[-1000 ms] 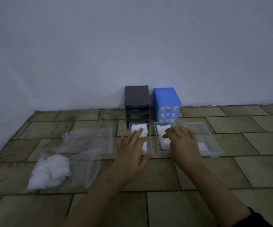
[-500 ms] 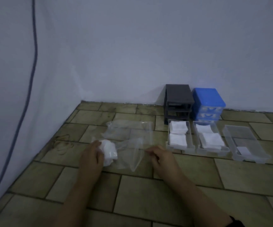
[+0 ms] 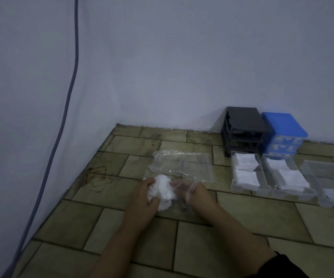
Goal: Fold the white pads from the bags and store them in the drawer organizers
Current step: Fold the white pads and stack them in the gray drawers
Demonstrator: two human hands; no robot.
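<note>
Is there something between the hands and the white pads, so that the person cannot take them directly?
Yes: the clear bag. The pads are bunched inside it. The left hand grips them through the plastic, and the right hand looks wrapped in the bag's film, perhaps reaching in.

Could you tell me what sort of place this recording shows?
Probably a bare indoor room corner, with work done on the floor: a tiled floor meets plain walls, a cable runs down one, and small drawer units stand against the other.
</note>
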